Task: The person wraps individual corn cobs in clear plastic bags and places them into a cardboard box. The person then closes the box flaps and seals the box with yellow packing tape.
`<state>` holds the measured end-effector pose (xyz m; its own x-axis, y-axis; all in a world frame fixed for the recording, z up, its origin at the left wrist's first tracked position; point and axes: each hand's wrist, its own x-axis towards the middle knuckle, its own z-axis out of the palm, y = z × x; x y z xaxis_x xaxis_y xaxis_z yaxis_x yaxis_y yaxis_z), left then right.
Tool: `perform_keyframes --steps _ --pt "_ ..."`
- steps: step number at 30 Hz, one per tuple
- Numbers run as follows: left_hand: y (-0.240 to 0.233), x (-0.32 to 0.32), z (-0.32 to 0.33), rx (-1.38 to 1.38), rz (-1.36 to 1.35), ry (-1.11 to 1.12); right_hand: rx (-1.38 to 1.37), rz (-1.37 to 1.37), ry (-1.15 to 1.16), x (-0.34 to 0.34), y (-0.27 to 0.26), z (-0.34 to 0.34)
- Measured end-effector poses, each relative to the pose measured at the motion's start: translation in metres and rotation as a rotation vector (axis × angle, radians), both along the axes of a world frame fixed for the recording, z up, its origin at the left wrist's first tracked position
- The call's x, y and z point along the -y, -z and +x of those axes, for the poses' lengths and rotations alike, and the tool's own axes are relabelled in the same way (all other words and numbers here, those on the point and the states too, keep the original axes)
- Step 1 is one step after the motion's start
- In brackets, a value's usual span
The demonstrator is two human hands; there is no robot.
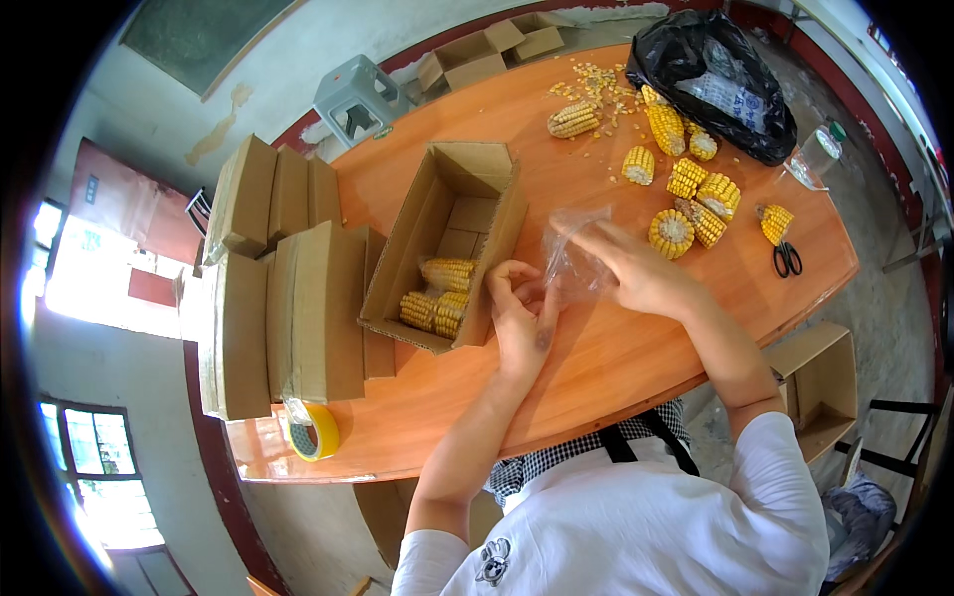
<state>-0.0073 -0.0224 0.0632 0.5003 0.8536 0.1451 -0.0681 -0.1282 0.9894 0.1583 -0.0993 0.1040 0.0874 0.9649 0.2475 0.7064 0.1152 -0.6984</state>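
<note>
A thin clear plastic bag (577, 257) is stretched between my hands above the wooden table. My left hand (525, 309) pinches its near left edge beside the open cardboard box (501, 276). My right hand (633, 272) is at the bag's other side, with its fingers in or behind the film; which of these I cannot tell. Inside the box lie several pieces of corn cob (447, 276), some in clear film. Right of my right hand sit cut corn cobs (671, 233), and farther off are a whole-looking cob (572, 120) and loose kernels (596, 80).
Closed cardboard boxes (317, 313) stand stacked at the left, with a roll of yellow tape (326, 432) near them. Black-handled scissors (787, 260) lie at the right edge. A black plastic bag (715, 82) and a clear bottle (818, 153) stand at the far right. A grey stool (361, 93) is behind the table.
</note>
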Motion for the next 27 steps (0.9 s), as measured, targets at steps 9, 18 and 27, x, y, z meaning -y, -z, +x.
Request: perform_keyframes --steps 9,18,27 --pt "0.006 -0.012 -0.006 -0.151 0.378 -0.174 0.244 -0.233 0.176 -0.004 0.001 0.021" --pt "-0.010 -0.007 -0.011 -0.280 0.828 -0.136 0.251 0.344 0.256 -0.005 -0.008 -0.011" --pt "-0.008 0.000 -0.007 -0.238 0.791 -0.105 0.282 0.483 0.299 0.000 -0.021 -0.015"
